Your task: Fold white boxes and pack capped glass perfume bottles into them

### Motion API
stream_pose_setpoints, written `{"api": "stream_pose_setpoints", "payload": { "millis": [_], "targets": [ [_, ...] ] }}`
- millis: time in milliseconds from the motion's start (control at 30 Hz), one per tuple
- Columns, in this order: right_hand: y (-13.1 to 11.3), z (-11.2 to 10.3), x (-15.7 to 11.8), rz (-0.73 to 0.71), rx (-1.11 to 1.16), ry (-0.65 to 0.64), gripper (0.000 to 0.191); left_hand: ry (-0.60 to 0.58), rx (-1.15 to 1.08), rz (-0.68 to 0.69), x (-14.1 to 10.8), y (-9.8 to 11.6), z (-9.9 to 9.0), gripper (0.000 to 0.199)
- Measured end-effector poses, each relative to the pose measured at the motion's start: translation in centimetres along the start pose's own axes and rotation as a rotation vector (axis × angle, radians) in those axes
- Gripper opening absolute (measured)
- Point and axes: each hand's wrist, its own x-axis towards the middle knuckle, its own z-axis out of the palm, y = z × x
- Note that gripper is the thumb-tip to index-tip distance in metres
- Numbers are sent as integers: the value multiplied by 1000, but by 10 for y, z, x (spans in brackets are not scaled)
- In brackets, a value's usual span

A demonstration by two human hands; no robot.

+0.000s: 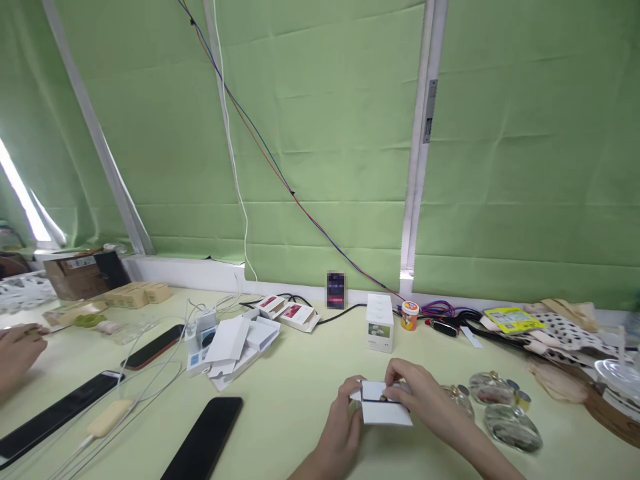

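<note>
My left hand [345, 423] is closed round the left side of a small white cardboard box [386, 413], just above the table. The box's flap stands open towards me. My right hand [415, 392] reaches over its right side, fingers pinched at the dark opening. A small gold-coloured piece [383, 398] shows under those fingertips; the rest of it is hidden. Beside my right forearm lie several clear glass bottles [513, 427] with gold necks, and small gold caps [522, 400]. One more glass bottle [459, 399] is partly covered by my right wrist.
A taller white box [380, 323] and an orange tub [409, 316] stand behind my hands. Opened white cartons [240, 350], phones [203, 440] and white cables [150, 387] lie to the left. Another person's hand [20, 353] is at the far left. A yellow packet [515, 320] lies back right.
</note>
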Motion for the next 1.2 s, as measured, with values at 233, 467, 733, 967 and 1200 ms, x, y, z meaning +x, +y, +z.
{"api": "stream_pose_setpoints", "payload": {
  "millis": [233,467,733,967,1200],
  "targets": [
    [6,8,7,-12,-26,41,8,-35,28,54,7,-4,-2,37],
    [29,1,10,60,190,139,24,-29,109,-1,13,4,-7,42],
    [39,2,18,150,626,-73,25,-28,173,20,15,-1,-8,42],
    [31,8,16,160,665,-64,21,-42,104,40,13,-5,-6,44],
    [37,10,17,138,699,-65,20,186,-130,-144,8,-8,4,43]
  ]
}}
